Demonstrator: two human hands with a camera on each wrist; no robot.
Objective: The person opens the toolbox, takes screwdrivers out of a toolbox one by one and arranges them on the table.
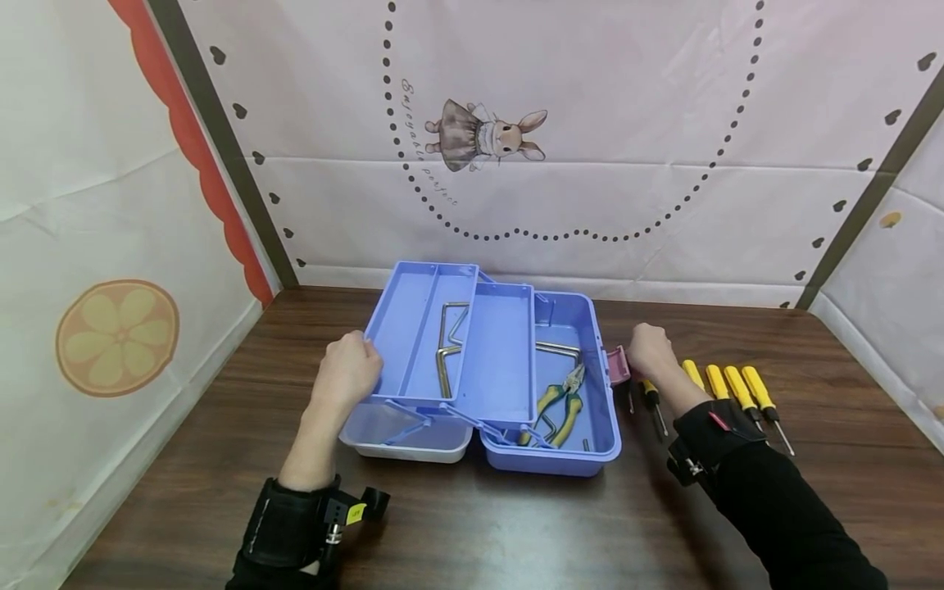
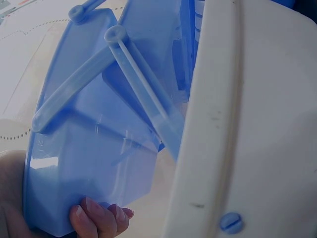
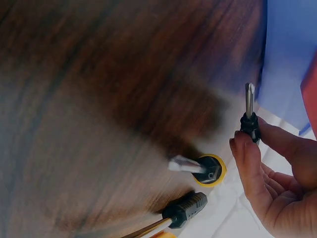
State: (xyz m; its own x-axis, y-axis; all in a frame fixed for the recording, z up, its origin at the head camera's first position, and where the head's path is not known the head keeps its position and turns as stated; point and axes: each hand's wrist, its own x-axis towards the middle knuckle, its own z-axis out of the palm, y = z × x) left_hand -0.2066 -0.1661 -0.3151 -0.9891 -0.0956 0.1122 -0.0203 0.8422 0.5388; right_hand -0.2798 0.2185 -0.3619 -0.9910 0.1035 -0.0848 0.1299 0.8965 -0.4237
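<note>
My left hand (image 1: pixel 345 369) grips the left edge of the raised top tray (image 1: pixel 401 328) of a blue toolbox (image 1: pixel 549 461). In the left wrist view the fingertips (image 2: pixel 99 215) curl around the tray's underside. To the right of the box, my right hand (image 1: pixel 652 352) pinches a small screwdriver (image 3: pixel 249 111) between thumb and finger, its metal tip sticking out; most of its handle is hidden by the hand. Below and beside that hand, a yellow-and-black screwdriver (image 1: pixel 651 395) lies on the table, with several similar screwdrivers (image 1: pixel 755 385) to its right.
Bent hex keys (image 1: pixel 445 360) lie in the top tray. Green-handled pliers (image 1: pixel 568 410) rest in the box's bottom. The white toolbox lid (image 1: pixel 406 451) lies folded open under the trays. A pink latch (image 1: pixel 618 365) juts from the right side. Fabric walls (image 1: pixel 590 197) enclose the brown table (image 1: pixel 516 533).
</note>
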